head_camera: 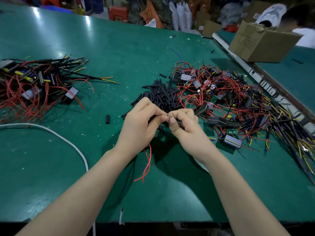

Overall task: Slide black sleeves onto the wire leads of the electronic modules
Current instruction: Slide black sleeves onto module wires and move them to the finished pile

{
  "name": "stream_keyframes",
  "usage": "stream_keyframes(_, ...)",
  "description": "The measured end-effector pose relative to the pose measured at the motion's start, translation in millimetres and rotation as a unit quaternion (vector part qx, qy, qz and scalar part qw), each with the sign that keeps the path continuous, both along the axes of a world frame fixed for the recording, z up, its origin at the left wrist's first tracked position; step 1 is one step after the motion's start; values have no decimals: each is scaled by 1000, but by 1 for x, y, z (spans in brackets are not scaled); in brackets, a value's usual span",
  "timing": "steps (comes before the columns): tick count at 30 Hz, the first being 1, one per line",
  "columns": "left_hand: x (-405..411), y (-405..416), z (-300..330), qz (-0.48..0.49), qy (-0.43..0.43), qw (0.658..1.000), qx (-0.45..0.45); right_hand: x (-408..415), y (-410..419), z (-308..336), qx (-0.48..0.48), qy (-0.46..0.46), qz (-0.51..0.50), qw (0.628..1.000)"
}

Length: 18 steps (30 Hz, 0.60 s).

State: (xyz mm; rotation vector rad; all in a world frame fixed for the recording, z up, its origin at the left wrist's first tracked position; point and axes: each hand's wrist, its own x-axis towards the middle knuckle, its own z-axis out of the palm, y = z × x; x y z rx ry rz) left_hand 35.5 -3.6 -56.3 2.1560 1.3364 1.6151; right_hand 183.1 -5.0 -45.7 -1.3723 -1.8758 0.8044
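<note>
Green bench (119, 48) is carrying everything; places below are relative to the loose pile of black sleeves (162, 96) sitting mid-bench. Far left of the pile: a heap of modules (34, 86) with red wires is lying there, several leads already showing black sleeving with yellow tips poking out toward the pile. Left and nearer the bench's front edge: a white cable (64, 138) is curving across the surface. Just left of the pile, one stray sleeve (107, 119) is lying alone. Directly in front of the pile, touching its near edge: left hand (141, 123) and right hand (185, 126) are meeting fingertip to fingertip, both curled and pinching something black between them; looks like a sleeve, but the exact piece is hidden by the fingers. Red leads (147, 164) are hanging down from under the left hand. Right of the pile, touching it: a big tangle of unsleeved modules (230, 103) with red, yellow and dark wires is spreading to the bench's right edge. Far right and behind: a cardboard box (262, 43) is sitting on the neighbouring surface.
</note>
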Motion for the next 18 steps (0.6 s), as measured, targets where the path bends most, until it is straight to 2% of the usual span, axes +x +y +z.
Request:
stream_keyframes(5, -3, 1, 3, -9, -7, 999, -36, 2, 1, 1, 15, 48, 3, 999)
stream_keyframes(10, -5, 2, 4, 8, -43, 996, -74, 7, 5, 2, 81, 112, -81, 987)
stream_keyframes(15, -3, 2, 4, 11, -13, 998, -65, 5, 4, -1, 201, -7, -114, 973)
stream_keyframes(18, -3, 1, 5, 13, -7, 998, -63, 2, 3, -4, 214, -55, -102, 970)
